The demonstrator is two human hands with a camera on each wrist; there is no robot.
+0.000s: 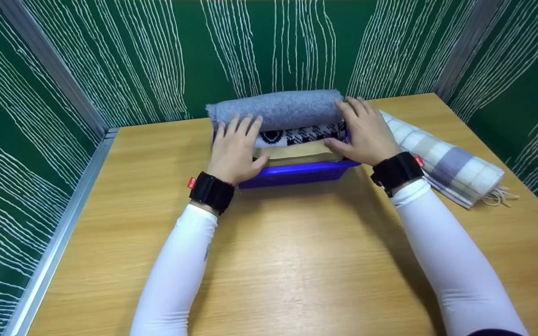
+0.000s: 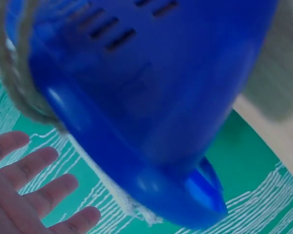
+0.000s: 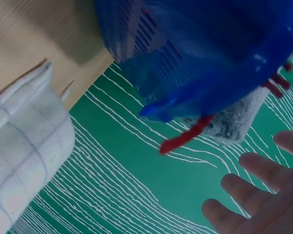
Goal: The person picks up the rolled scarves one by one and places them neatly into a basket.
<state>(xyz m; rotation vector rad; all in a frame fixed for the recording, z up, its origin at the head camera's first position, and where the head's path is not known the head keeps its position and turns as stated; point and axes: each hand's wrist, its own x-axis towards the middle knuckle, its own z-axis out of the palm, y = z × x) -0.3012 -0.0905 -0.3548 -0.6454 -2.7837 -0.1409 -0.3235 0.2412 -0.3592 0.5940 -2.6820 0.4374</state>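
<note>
A blue plastic basket (image 1: 294,176) stands on the table, with rolled cloths lying side by side in it. At the back is a fuzzy grey roll (image 1: 278,111), in the middle a black-and-white patterned cloth (image 1: 313,134), at the front a tan cloth (image 1: 297,152). My left hand (image 1: 236,151) is over the basket's left end, fingers spread and straight. Over the right end is my right hand (image 1: 369,133), its fingers extended by the grey roll's end and its thumb near the tan cloth. Whether either hand presses on the cloths, I cannot tell.
A plaid scarf roll (image 1: 451,161) with a fringe lies on the table (image 1: 287,261), right of the basket. Red fringe (image 3: 188,136) and beige cords (image 2: 19,92) hang over the basket's rim. Green walls (image 1: 259,42) with white lines enclose the table.
</note>
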